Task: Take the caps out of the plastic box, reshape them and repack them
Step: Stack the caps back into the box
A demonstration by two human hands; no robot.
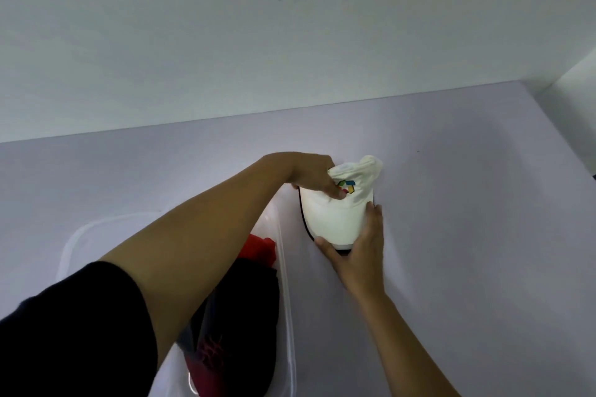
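White cap (335,216) with a small multicoloured logo (346,186) on its front lies on the pale desk (467,203), just beside the plastic box (288,316) at the box's 1 o'clock corner. My left hand (314,176) reaches across the box and pinches the crumpled crown, thumb pressed next to the logo, fingers (335,192) clenched on the fabric. My right hand (361,255) comes in from 5 o'clock and cups the brim's dark-edged front, fingers wrapped around its right side and thumb at its tip. Inside the clear box, at 7 o'clock from the cap, sit a black cap (245,316) and a red cap (261,250), partly hidden under my left forearm and black sleeve (74,332). A plain wall (290,26) rises behind the desk.
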